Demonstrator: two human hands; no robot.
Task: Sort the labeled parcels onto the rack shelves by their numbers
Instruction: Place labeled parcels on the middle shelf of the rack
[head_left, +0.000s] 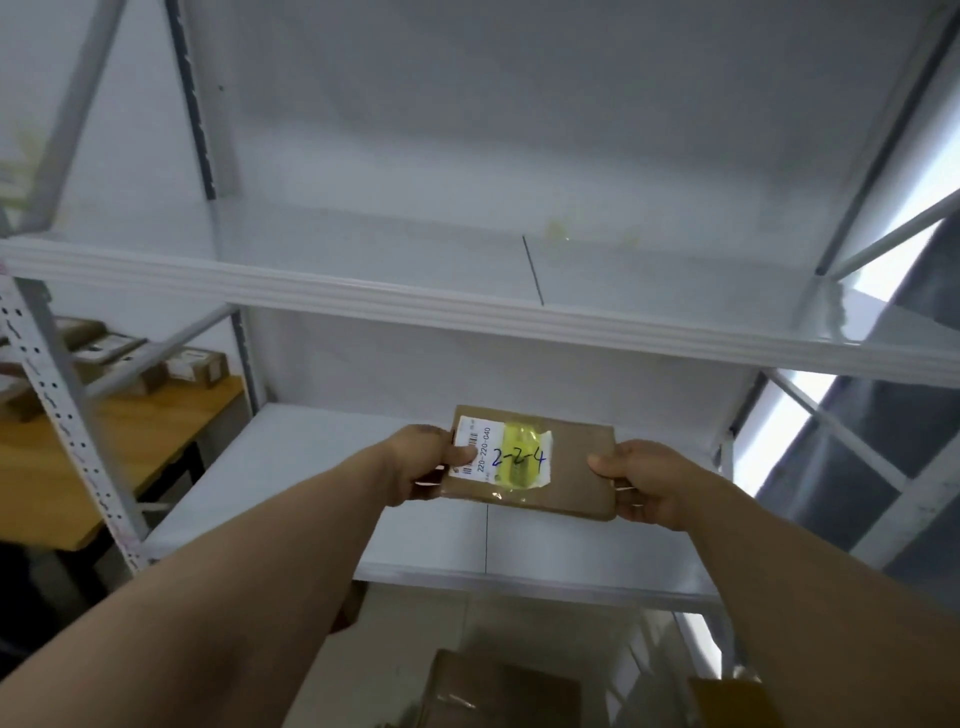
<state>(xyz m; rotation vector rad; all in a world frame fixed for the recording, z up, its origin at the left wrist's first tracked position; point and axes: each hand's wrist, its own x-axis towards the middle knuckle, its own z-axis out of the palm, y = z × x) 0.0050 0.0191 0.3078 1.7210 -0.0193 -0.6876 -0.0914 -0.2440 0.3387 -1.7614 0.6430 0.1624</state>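
Parcel (530, 462) held over middle rack shelf (291, 467), label up.

Left hand (423, 462) grips its left end, thumb on the white label marked "2-2-4"; right hand (641, 480) grips the right end. More parcels (195, 366) lie on a wooden table (78, 467) at left.

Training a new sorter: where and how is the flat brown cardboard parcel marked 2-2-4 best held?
By its two short ends, one hand from each side, as the left hand and right hand do now. The flat brown cardboard parcel is thin and wide, so an end grip probably keeps it level and most of the label readable.
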